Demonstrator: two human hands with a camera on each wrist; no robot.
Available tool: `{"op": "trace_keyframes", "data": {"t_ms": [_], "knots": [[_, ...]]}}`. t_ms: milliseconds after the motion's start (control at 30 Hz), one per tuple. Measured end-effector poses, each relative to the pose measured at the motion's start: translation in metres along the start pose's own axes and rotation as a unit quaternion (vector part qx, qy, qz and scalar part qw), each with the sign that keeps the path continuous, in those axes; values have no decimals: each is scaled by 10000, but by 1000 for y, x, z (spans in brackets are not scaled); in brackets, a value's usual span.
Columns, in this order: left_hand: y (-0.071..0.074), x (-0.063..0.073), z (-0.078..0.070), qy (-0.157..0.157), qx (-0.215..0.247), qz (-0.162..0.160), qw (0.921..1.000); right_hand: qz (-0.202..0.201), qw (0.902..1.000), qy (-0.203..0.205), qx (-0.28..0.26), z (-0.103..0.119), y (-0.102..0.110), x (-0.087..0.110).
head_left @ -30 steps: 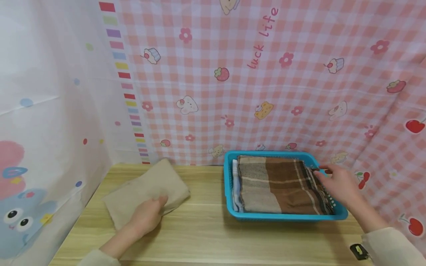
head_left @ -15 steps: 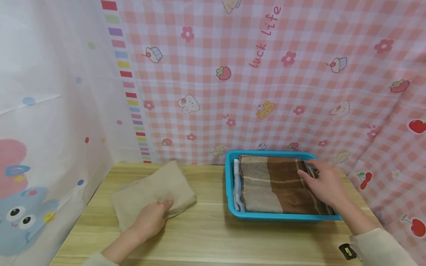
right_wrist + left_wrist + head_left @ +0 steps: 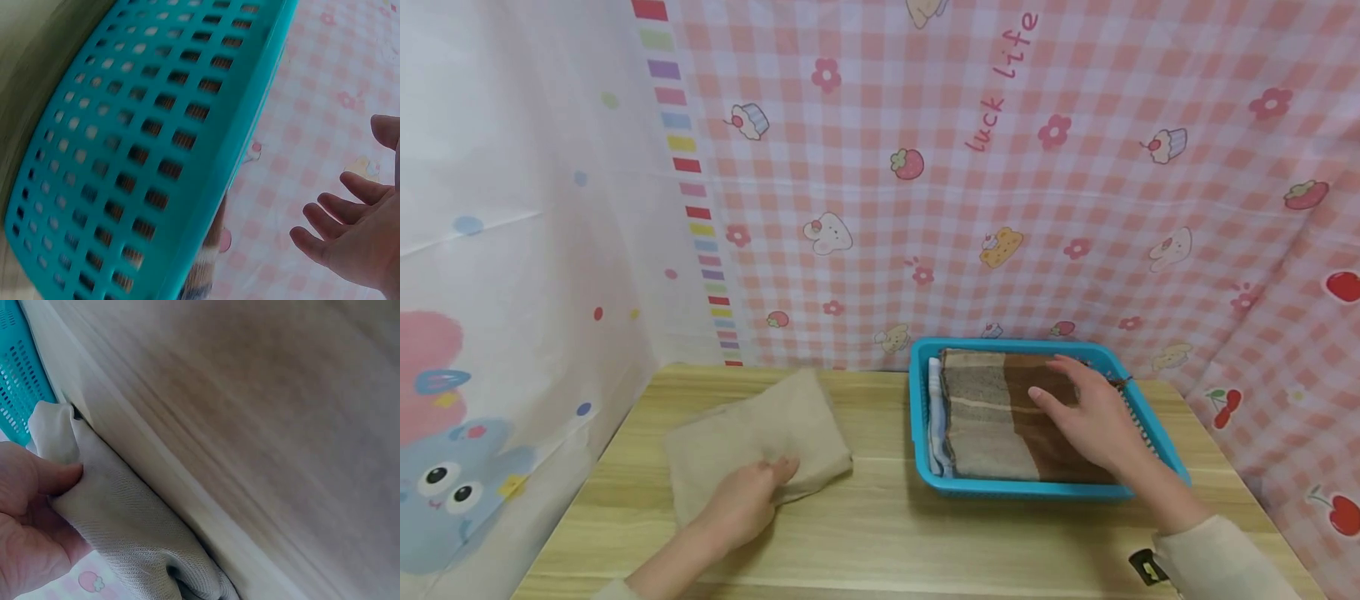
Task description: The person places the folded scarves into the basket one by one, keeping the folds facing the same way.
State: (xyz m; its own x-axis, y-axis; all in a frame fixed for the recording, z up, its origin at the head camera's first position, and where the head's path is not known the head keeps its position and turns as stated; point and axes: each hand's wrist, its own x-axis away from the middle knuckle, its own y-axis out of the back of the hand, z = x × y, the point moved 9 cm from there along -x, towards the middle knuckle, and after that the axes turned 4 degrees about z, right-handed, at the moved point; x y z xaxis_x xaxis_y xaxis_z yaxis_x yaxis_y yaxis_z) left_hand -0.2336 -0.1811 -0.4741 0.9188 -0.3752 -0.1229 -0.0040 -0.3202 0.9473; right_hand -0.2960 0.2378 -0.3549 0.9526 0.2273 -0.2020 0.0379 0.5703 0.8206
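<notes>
My left hand (image 3: 748,504) grips the near edge of a folded beige cloth (image 3: 737,433) on the left of the table. In the left wrist view the thumb presses on top of the cloth (image 3: 125,512), and its folded layers show at the edge. To the right is a blue plastic basket (image 3: 1022,488) holding a folded brown plaid cloth (image 3: 977,417). Over the right part of that plaid cloth hovers my right hand (image 3: 1097,421), fingers spread and nothing in them. The right wrist view shows this hand (image 3: 362,231) apart from the basket's perforated wall (image 3: 212,156).
A light blue and white cloth (image 3: 936,417) stands along the basket's left inner side. The wooden table (image 3: 880,542) meets a pink checked curtain (image 3: 880,208) at the back. By the right cuff is a small black device (image 3: 1147,567).
My right hand has left the basket's right side and moved left over the plaid cloth. The left hand and beige cloth have shifted slightly right.
</notes>
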Motion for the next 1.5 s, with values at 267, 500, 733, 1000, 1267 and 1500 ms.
{"op": "trace_keyframes", "data": {"t_ms": [267,500,733,1000,1267,1500], "knots": [[-1,6,-7,-212,-2,82,9997,-12,9999,79,-102,17,-15,-4],[-2,11,-12,-395,-113,211,9989,-39,9996,181,-218,28,-25,-5],[-3,17,-16,-498,-44,433,9978,18,9991,282,-318,39,-38,-5],[-6,23,-18,-575,-84,416,9974,141,9984,348,-413,54,-55,-4],[-7,28,-21,-630,44,465,9969,332,9969,302,-653,67,-69,0],[-9,31,-25,-660,75,570,9962,475,9947,356,-841,77,-82,2]]}}
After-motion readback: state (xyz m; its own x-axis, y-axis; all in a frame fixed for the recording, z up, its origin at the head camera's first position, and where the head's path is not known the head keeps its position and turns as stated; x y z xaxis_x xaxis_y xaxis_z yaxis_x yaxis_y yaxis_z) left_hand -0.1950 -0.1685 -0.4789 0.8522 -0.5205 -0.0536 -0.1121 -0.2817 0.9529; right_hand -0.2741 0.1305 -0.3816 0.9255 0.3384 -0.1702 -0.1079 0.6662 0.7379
